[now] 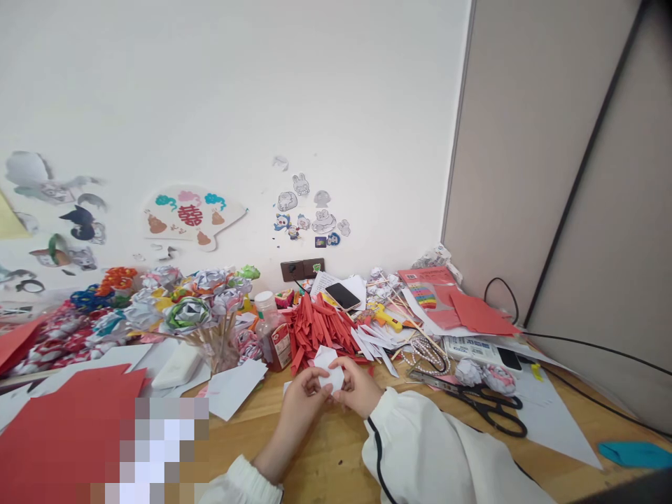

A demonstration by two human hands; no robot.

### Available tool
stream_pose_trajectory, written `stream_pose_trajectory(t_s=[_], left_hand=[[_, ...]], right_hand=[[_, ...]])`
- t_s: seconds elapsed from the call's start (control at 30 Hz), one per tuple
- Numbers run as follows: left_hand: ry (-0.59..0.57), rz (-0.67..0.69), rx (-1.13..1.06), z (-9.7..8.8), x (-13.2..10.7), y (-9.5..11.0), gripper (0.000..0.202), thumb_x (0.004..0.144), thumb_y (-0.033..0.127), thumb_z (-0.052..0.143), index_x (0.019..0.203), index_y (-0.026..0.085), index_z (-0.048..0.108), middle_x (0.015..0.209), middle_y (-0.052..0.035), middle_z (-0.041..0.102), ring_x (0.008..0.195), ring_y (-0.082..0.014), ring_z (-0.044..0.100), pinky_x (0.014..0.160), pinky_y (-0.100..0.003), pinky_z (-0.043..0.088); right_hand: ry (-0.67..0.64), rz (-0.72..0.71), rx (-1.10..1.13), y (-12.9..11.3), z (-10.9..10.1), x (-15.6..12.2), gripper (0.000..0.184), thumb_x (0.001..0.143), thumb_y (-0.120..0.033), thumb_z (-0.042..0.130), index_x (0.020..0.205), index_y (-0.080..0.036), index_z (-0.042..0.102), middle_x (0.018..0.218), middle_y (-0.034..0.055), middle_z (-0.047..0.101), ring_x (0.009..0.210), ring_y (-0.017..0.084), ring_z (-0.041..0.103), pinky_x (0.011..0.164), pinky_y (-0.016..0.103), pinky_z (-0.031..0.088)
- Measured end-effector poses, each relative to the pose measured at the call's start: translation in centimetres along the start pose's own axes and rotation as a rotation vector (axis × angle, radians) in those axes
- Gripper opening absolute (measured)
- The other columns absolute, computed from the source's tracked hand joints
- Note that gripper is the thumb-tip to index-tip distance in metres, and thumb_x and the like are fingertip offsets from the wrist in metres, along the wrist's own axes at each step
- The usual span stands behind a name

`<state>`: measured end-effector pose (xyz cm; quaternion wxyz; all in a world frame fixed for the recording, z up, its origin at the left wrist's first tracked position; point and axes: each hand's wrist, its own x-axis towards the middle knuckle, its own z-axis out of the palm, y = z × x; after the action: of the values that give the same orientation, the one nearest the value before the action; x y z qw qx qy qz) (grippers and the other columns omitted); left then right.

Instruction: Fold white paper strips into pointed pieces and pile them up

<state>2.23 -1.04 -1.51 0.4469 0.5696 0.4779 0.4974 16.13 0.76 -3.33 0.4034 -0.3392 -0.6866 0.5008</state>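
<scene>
A small piece of folded white paper (330, 360) is held up between my two hands, just above the wooden table (252, 455). The fingers of my left hand (309, 392) pinch its left and lower edge. On its right side, my right hand (360, 388) grips it with thumb and fingers. Directly behind it lies a heap of folded red paper strips (320, 325). White folded strips (375, 343) spread out to the right of that heap.
Paper flowers (189, 315) and red paper (73, 420) fill the left. A bottle (274, 336) stands behind my left hand. A phone (343, 296) and yellow glue gun (386, 317) lie at the back. Black-handled scissors (488, 406), beads (428, 353) and cables (593, 343) lie right.
</scene>
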Motion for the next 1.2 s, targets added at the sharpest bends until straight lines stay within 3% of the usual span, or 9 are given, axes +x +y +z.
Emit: stream_pose_trajectory(t_s=[0.13,0.33,0.53,0.63,0.77,0.97,1.07,1.2], left_hand=[[0.003,0.025,-0.008,0.0,0.1,0.0,0.025,0.057,0.029,0.062,0.075,0.016,0.05,0.053,0.0039,0.055,0.05,-0.0126,0.055,0.049,-0.023,0.043],[0.041,0.053,-0.182,-0.1,0.1,0.9,0.032,0.056,0.024,0.063,0.082,0.017,0.046,0.065,0.003,0.054,0.061,-0.0131,0.058,0.059,-0.027,0.047],[0.212,0.049,-0.224,-1.5,0.5,2.4,0.046,0.059,0.035,0.06,0.098,0.02,0.041,0.071,0.0004,0.058,0.064,-0.0151,0.058,0.054,-0.028,0.048],[0.114,-0.026,-0.137,-2.3,0.9,2.4,0.038,0.054,0.037,0.063,0.084,0.014,0.052,0.063,-0.0005,0.06,0.055,-0.0144,0.056,0.048,-0.026,0.047],[0.078,-0.088,-0.064,-2.5,0.9,2.1,0.032,0.051,0.035,0.065,0.072,0.012,0.057,0.057,0.0009,0.059,0.049,-0.0122,0.054,0.046,-0.025,0.047],[-0.001,-0.1,-0.003,-2.4,0.7,2.2,0.031,0.053,0.036,0.065,0.07,0.013,0.055,0.047,0.0034,0.057,0.038,-0.0103,0.052,0.039,-0.022,0.042],[-0.087,-0.105,-0.032,-2.8,0.7,2.2,0.029,0.057,0.036,0.063,0.072,0.013,0.054,0.04,0.0041,0.054,0.032,-0.0104,0.05,0.036,-0.02,0.039],[-0.212,-0.11,-0.157,-3.5,0.9,2.2,0.027,0.06,0.033,0.062,0.078,0.014,0.055,0.044,0.0032,0.056,0.036,-0.0114,0.054,0.039,-0.022,0.042]], right_hand=[[0.014,-0.032,0.023,-0.4,0.0,0.0,0.043,0.061,-0.008,0.048,0.1,-0.022,0.036,0.055,-0.0075,0.046,0.042,0.006,0.044,0.04,0.016,0.035],[0.14,-0.074,0.116,-1.2,-0.5,0.3,0.052,0.062,-0.005,0.043,0.108,-0.022,0.029,0.052,-0.0088,0.042,0.042,0.006,0.041,0.041,0.016,0.033],[-0.038,-0.047,0.042,-1.0,-1.6,0.3,0.046,0.06,-0.003,0.042,0.102,-0.018,0.036,0.052,-0.0087,0.041,0.041,0.005,0.037,0.042,0.015,0.029],[-0.043,-0.028,-0.003,-0.8,-2.2,0.4,0.032,0.062,-0.007,0.045,0.092,-0.018,0.044,0.051,-0.0084,0.04,0.042,0.004,0.037,0.042,0.015,0.03],[0.069,0.042,-0.063,0.3,-2.8,0.9,0.014,0.066,-0.017,0.05,0.08,-0.018,0.048,0.054,-0.0064,0.047,0.044,0.005,0.044,0.044,0.015,0.034],[0.043,0.061,0.001,1.3,-2.9,1.2,0.02,0.067,-0.028,0.052,0.083,-0.017,0.048,0.058,-0.0039,0.054,0.048,0.008,0.052,0.045,0.018,0.039],[0.05,0.04,0.091,0.5,-2.9,1.0,0.025,0.064,-0.031,0.055,0.084,-0.016,0.05,0.056,-0.0033,0.054,0.045,0.009,0.052,0.044,0.02,0.04],[0.04,0.017,0.195,-0.8,-2.9,0.8,0.029,0.062,-0.034,0.057,0.083,-0.015,0.053,0.053,-0.0031,0.054,0.042,0.008,0.051,0.043,0.02,0.041]])
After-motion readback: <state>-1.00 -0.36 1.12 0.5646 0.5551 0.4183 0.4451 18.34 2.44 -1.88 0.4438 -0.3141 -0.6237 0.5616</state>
